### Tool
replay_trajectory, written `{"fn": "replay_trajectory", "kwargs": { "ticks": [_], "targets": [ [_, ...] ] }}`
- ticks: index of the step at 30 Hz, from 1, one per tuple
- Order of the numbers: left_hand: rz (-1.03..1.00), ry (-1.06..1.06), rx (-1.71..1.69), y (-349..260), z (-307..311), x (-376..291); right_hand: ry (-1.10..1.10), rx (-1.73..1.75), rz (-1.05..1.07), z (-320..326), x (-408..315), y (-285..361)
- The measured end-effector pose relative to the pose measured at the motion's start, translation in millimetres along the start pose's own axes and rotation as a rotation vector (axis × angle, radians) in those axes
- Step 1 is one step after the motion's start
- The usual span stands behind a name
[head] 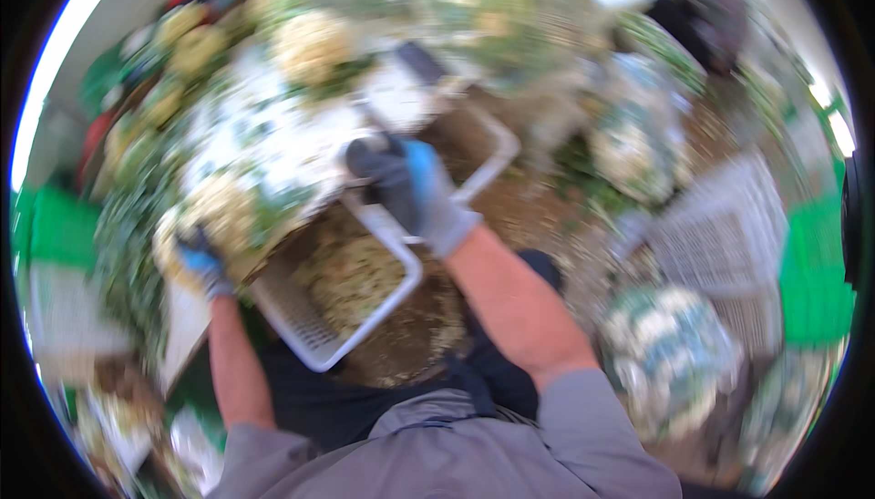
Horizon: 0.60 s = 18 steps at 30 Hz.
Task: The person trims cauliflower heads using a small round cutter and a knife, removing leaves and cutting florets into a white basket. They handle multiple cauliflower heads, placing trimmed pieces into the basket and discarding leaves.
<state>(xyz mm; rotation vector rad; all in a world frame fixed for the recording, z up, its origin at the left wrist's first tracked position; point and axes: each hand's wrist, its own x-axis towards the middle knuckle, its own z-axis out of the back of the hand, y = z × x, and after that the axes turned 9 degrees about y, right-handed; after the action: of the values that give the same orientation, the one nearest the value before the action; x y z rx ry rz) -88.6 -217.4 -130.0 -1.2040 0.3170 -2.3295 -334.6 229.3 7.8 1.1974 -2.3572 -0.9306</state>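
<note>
My left hand (202, 263), in a dark and blue work glove, grips a pale cauliflower head (172, 249) at the table's near left edge. Another cauliflower head (222, 208) lies against it, with green leaves beside it. Over the rim of a white plastic crate (410, 273) is my right hand (403, 184), gloved too. Its fingers look curled, but blur hides whether anything is in them. Small pale scraps (348, 270) lie inside that crate.
Leaf bits litter the white tabletop (239, 130), where a larger cauliflower (311, 44) sits. A second white crate (502, 147) stands beyond my right hand. Bagged cauliflowers (666, 355) and a light slatted crate (718, 225) are at right. Another person (711, 7) is at upper right.
</note>
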Motion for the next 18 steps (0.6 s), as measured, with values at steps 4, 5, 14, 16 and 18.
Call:
{"fn": "replay_trajectory", "kwargs": {
  "ticks": [4, 5, 14, 16, 18],
  "targets": [
    [0.532, -0.100, -0.524, -55, 7, -14, 0.047, -0.301, -0.032, -14, 11, -8],
    [0.499, -0.122, -0.642, -74, 7, -11, 0.040, -0.299, -0.045, -16, 16, -11],
    [0.434, 0.008, -0.255, -111, 15, -3, 0.097, -0.006, -0.225, 30, 66, -81],
    [0.373, 0.011, -0.026, -111, 11, -8, 0.114, -0.086, -0.200, 16, 63, -86],
    [0.399, 0.182, 0.192, -143, 14, 13, 0.160, -0.136, -0.153, 41, 83, -88]
  ]
}}
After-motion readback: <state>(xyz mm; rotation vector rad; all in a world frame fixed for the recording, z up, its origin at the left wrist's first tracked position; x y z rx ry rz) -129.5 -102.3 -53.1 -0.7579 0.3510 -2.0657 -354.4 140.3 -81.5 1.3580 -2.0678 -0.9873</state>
